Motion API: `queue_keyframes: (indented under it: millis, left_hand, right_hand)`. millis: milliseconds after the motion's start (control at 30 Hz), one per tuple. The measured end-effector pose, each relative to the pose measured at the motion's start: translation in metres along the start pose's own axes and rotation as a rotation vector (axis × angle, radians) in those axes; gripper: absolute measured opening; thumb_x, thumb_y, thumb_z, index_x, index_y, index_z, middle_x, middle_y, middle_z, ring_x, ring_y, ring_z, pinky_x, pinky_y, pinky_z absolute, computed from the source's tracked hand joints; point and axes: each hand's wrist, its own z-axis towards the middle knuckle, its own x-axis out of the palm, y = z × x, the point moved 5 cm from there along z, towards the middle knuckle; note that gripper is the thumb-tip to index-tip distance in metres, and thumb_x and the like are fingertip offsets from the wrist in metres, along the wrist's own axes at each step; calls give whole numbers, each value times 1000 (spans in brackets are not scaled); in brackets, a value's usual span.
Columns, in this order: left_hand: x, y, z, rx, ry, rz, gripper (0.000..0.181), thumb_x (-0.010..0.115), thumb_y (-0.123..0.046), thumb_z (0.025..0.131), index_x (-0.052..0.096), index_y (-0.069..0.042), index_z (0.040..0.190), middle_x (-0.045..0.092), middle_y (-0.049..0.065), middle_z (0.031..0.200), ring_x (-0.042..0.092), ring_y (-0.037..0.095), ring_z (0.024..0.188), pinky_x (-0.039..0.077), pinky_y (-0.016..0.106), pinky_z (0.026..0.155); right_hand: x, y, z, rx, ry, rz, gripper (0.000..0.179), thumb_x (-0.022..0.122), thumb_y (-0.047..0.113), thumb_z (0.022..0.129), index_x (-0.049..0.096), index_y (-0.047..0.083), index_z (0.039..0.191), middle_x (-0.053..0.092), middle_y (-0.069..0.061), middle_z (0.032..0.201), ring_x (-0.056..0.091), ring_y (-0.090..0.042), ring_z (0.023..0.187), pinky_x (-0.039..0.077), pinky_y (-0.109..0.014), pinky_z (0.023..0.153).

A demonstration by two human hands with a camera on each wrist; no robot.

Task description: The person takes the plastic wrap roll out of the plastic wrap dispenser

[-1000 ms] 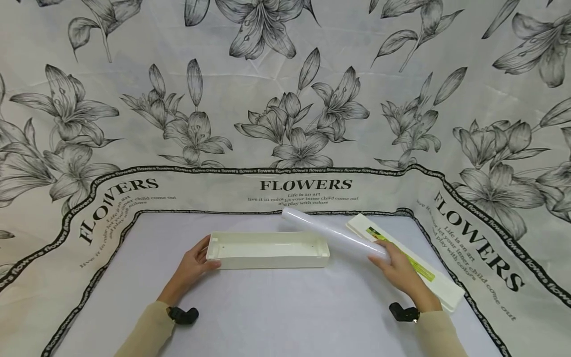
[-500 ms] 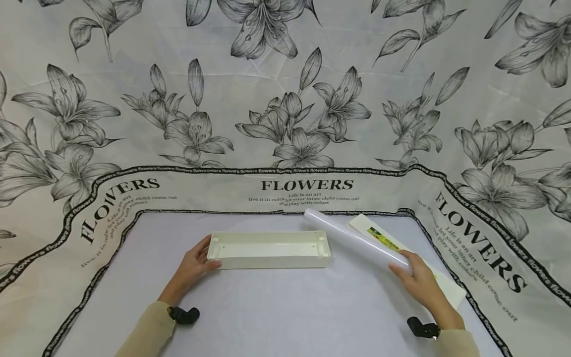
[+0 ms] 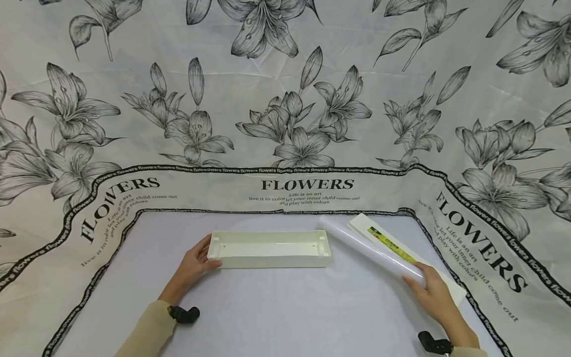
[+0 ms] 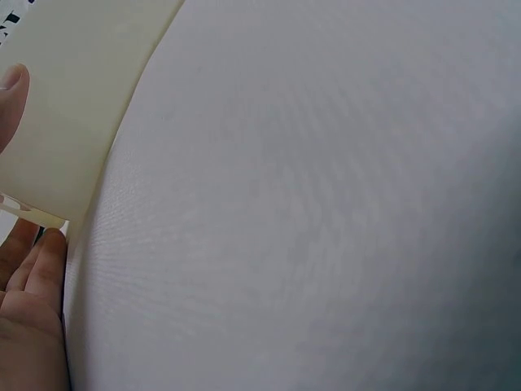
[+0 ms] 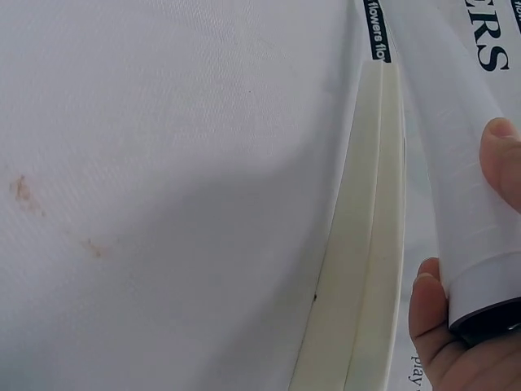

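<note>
My left hand (image 3: 189,267) grips the left end of a long, open, cream plastic box (image 3: 269,261), thumb on its front wall. In the left wrist view the thumb (image 4: 11,102) rests on that wall and the fingertips (image 4: 49,265) touch its end corner. On the right, my right hand (image 3: 439,297) holds the near end of a shiny, whitish roll of plastic film (image 3: 370,248), which slants away to the back left. Thumb and fingers lie on opposite sides of the roll (image 5: 464,179) in the right wrist view, where its end looks dark inside.
A long cream lid (image 3: 361,224) with a green and yellow label (image 3: 392,245) lies slantwise behind the roll, partly covered by it and the right hand. White cloth (image 3: 285,307) covers the table. A flower-printed sheet (image 3: 308,191) borders it at the back and sides.
My right hand has moved right and toward me with the roll, which now lies alongside and partly over the lid. The left hand and the box have stayed put.
</note>
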Motion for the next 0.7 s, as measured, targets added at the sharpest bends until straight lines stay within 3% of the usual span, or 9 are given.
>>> queue_keyframes:
  millis: [533, 700]
  left_hand:
    - [0, -1, -1, 13, 3, 7, 103, 85, -13, 86, 19, -6, 165, 28, 23, 167, 32, 40, 153, 42, 5, 100]
    - [0, -2, -2, 30, 9, -10, 101, 84, -11, 86, 20, -5, 164, 27, 24, 167, 31, 40, 153, 43, 6, 100]
  right_hand:
    - [1, -17, -7, 80, 29, -42, 59, 67, 20, 100, 43, -21, 135, 50, -44, 125, 50, -58, 115, 42, -70, 93]
    - [3, -20, -4, 122, 74, -49, 64, 65, 26, 102, 41, -21, 138, 48, -44, 130, 48, -59, 119, 40, -73, 97]
